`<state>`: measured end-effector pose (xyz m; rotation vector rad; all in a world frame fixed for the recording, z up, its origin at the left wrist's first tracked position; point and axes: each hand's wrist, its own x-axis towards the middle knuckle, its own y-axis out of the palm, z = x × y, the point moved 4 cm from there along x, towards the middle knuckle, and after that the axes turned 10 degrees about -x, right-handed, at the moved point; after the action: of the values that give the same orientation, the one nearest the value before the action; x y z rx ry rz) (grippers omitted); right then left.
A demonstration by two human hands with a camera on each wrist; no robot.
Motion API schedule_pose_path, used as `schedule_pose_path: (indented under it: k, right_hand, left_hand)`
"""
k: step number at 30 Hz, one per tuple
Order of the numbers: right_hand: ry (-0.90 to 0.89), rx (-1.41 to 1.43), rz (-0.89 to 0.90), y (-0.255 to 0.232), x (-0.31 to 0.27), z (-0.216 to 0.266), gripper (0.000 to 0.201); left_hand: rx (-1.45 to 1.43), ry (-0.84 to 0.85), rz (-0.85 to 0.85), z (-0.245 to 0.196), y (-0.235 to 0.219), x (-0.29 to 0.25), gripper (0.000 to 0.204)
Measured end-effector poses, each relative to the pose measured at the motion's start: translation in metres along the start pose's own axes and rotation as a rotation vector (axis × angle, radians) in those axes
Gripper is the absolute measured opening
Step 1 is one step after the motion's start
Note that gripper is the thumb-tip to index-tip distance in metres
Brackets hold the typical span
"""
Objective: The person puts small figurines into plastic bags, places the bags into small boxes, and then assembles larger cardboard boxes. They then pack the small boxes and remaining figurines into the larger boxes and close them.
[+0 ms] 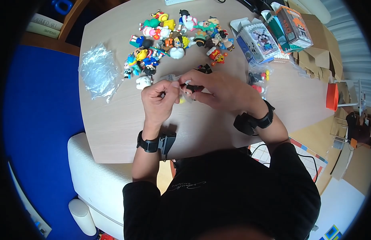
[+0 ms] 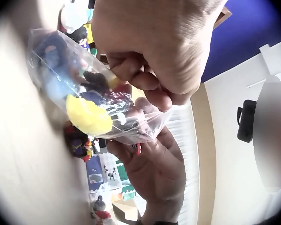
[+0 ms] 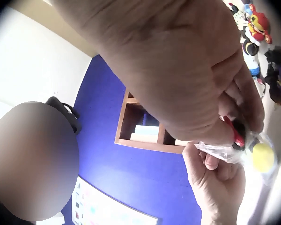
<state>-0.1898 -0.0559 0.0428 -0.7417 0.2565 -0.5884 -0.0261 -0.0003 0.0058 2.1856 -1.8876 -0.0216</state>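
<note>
A clear plastic bag (image 2: 51,56) hangs between the two hands, with a yellow piece (image 2: 89,116) and blue and dark pieces visible through it. The left hand (image 1: 159,100) pinches the bag's edge, thumb against curled fingers. The right hand (image 1: 221,90) holds a small figure (image 1: 188,91) with dark and red parts at the bag's mouth, between thumb and fingers. In the right wrist view the red and black part (image 3: 239,133) shows between the right fingers, beside the left hand (image 3: 218,187). How much of the figure is inside the bag, I cannot tell.
Many small figures (image 1: 177,53) cluster at the table's back middle. An empty plastic bag (image 1: 99,72) lies at the left. Printed boxes (image 1: 263,42) and opened cardboard (image 1: 317,56) stand back right, with bagged figures (image 1: 257,77) in front. A dark figure lies just beyond the hands.
</note>
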Motion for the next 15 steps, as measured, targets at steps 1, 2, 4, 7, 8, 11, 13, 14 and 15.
schedule_pose_path:
  k: [1,2,4,7,8,11,13,14,15]
  right_hand:
    - [0.033,-0.059,0.027,-0.003,-0.001,0.003,0.032]
    - [0.066,-0.118,0.052,-0.004,-0.002,0.004,0.034]
    - [0.006,-0.166,-0.026,-0.005,-0.004,0.002,0.033]
    - [0.032,-0.240,-0.072,-0.006,-0.004,-0.001,0.032]
    - [0.060,-0.265,-0.075,-0.006,-0.004,-0.002,0.031]
    - [0.006,-0.259,-0.160,-0.003,-0.002,-0.007,0.028]
    - [-0.010,-0.320,-0.137,-0.005,-0.001,-0.002,0.025]
    - [-0.018,-0.351,-0.125,-0.005,-0.001,0.000,0.023]
    - [-0.035,-0.354,-0.145,-0.005,-0.001,0.001,0.021]
  left_hand:
    - [0.012,-0.003,0.006,0.001,0.000,0.000,0.023]
    - [0.024,-0.007,0.012,0.002,-0.001,0.000,0.023]
    - [0.044,-0.013,0.018,0.003,0.000,-0.001,0.024]
    - [0.050,-0.017,0.010,0.004,0.000,0.000,0.023]
    - [0.039,-0.021,0.006,0.004,0.000,0.000,0.023]
    - [0.030,-0.022,0.000,0.003,0.002,0.000,0.025]
    - [0.035,-0.021,-0.002,0.002,0.002,0.001,0.026]
    - [0.040,-0.024,-0.002,0.002,0.002,0.001,0.026]
    - [0.044,-0.026,-0.002,0.002,0.001,0.001,0.026]
